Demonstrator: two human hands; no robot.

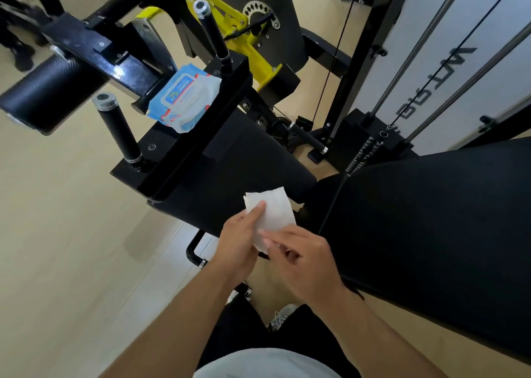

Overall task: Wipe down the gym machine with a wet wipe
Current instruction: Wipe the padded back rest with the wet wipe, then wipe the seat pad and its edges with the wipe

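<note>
Both hands — left hand (238, 242), right hand (298, 260) — pinch the wet wipe (271, 215); fold flat, then wipe the seat pad (244, 159) at 12 o'clock.

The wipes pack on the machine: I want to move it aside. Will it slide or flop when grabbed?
The wipes pack looks soft and crumpled, so it will probably sag when lifted. Its glossy film may slip on the black frame, and it overhangs there, so a nudge could tip it off.
</note>
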